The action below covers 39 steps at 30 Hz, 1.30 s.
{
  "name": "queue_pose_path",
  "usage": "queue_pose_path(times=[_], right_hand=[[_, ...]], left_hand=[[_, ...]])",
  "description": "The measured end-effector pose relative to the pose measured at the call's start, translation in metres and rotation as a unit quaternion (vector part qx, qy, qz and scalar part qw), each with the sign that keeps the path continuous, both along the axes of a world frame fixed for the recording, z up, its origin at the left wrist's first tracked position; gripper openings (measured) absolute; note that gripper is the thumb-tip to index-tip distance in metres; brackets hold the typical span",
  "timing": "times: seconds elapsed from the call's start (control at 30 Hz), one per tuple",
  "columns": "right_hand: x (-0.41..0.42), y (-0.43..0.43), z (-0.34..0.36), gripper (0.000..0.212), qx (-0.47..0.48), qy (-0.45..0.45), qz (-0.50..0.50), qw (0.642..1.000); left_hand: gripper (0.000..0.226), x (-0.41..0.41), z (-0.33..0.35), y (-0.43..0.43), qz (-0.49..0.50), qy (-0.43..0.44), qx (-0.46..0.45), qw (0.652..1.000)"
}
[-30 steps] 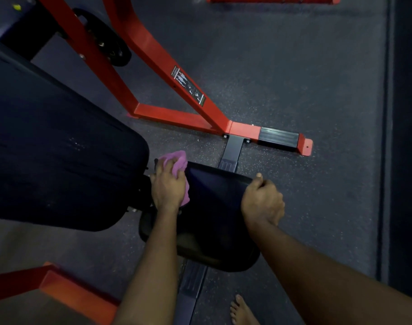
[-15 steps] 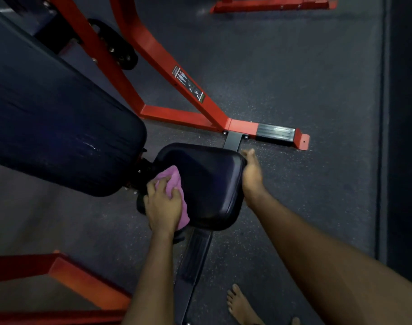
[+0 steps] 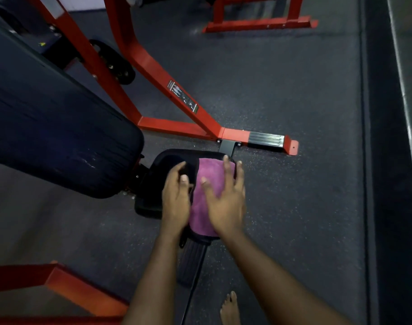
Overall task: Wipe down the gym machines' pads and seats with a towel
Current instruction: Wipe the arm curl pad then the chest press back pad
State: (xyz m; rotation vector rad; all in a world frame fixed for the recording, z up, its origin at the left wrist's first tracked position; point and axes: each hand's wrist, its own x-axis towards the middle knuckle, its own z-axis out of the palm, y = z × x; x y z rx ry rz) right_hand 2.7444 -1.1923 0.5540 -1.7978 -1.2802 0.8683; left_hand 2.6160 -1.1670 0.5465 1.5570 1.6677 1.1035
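A pink towel point(image 3: 206, 181) lies spread flat over the right part of the small black seat pad point(image 3: 158, 174) of the bench. My right hand point(image 3: 223, 200) lies flat on the towel with its fingers straight and spread. My left hand point(image 3: 177, 198) rests on the seat just left of the towel, fingers relaxed, thumb near the towel's edge. The large dark back pad point(image 3: 47, 132) slopes up to the left, beside the seat.
The red steel frame point(image 3: 153, 66) of the machine rises behind the seat, with a black foot plate point(image 3: 266, 139) on its base. Another red frame point(image 3: 259, 22) stands further back. A red beam point(image 3: 59, 285) crosses the lower left. My bare foot point(image 3: 229, 308) stands on the dark rubber floor.
The towel was bunched under my left hand at the seat's left side; now it lies spread on the right side under my right hand, which left the seat's edge.
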Motion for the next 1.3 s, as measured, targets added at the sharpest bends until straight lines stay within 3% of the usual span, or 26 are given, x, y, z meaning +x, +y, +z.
queue_pose_path(times=[0.07, 0.13, 0.27, 0.37, 0.43, 0.57, 0.73, 0.87, 1.0, 1.13, 1.3], right_hand=[[-0.026, -0.011, 0.0, 0.087, -0.049, -0.088, 0.001, 0.995], [-0.043, -0.021, -0.007, 0.086, -0.044, -0.106, -0.02, 0.993], [-0.034, -0.032, -0.02, 0.075, 0.046, -0.014, -0.147, 0.988], [-0.027, -0.028, -0.02, 0.056, 0.037, 0.026, -0.214, 0.976], [-0.035, -0.022, -0.013, 0.061, -0.034, 0.01, -0.167, 0.985], [-0.046, -0.005, -0.012, 0.097, -0.104, -0.095, -0.116, 0.983], [-0.015, 0.05, -0.015, 0.078, -0.145, -0.139, -0.082, 0.976], [0.013, 0.094, -0.012, 0.067, -0.158, -0.097, -0.07, 0.98], [-0.019, 0.039, -0.009, 0.075, -0.118, -0.138, -0.106, 0.978], [-0.055, -0.033, -0.022, 0.081, -0.07, -0.11, -0.129, 0.983], [-0.037, -0.006, -0.022, 0.071, -0.091, -0.076, -0.151, 0.981]], left_hand=[[0.034, -0.019, -0.01, 0.0, 0.055, -0.009, -0.011, 0.998], [0.034, -0.036, -0.022, 0.002, 0.052, 0.048, -0.018, 0.997], [0.036, -0.052, -0.048, 0.005, -0.007, 0.138, -0.123, 0.983], [0.039, -0.053, -0.057, 0.004, -0.006, 0.19, -0.097, 0.977], [0.037, -0.049, -0.061, 0.0, 0.002, 0.207, -0.087, 0.974], [0.041, -0.046, -0.066, -0.005, 0.004, 0.209, -0.103, 0.973], [0.04, -0.048, -0.073, -0.006, 0.008, 0.204, -0.106, 0.973], [0.039, -0.047, -0.074, -0.007, 0.007, 0.203, -0.096, 0.975], [0.039, -0.047, -0.073, -0.008, 0.005, 0.205, -0.103, 0.973], [0.04, -0.046, -0.071, -0.008, 0.008, 0.203, -0.112, 0.973], [0.04, -0.046, -0.071, -0.009, 0.01, 0.203, -0.11, 0.973]])
